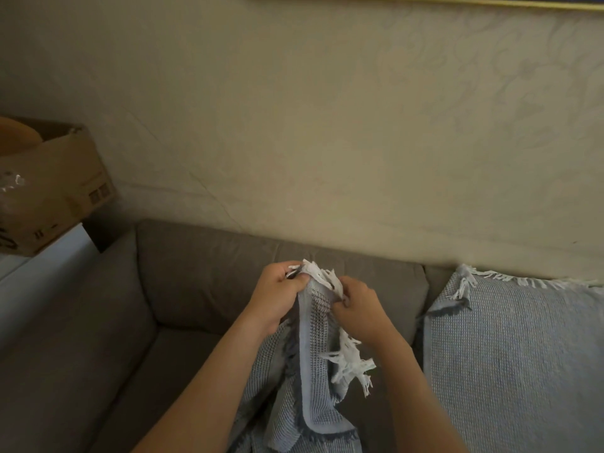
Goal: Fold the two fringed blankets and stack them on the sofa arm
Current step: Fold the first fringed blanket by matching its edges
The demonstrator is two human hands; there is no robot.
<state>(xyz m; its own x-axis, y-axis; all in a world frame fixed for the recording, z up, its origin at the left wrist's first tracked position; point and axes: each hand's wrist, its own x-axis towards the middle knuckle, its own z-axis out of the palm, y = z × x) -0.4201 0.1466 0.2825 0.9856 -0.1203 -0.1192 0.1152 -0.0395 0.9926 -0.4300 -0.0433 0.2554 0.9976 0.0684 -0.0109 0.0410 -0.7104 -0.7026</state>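
Two fringed blankets in view, both pale blue waffle weave. Entry 1: held blanket (313, 371) is up over the seat of the sofa (196, 273), in front of the back cushion. The left hand (281, 289) and right hand (356, 308) are close together at its top edge. Each grip is closed on the bunched cloth, fingers curled, with white fringe (318, 273) poking out above and between them. Exactly what the fingertips pinch is hidden by the fringe and the backs of the hands. The cloth hangs in loose folds between the forearms, with another tuft of fringe just below the right hand. Its lower end is cut off by the bottom edge, so how far it is folded cannot be told. Entry 2: second blanket (510, 348) lies spread at right over the seat and back cushion, fringe along its top; the right and lower parts are cut off. The sofa arm (81, 322) at left is grey and dim, well apart from both blankets. Beyond it a cardboard box (55, 184) sits on a white surface (49, 256), partly out of frame, its contents too dark to identify. A gilt frame strip (425, 1) at the top is mostly cut off.
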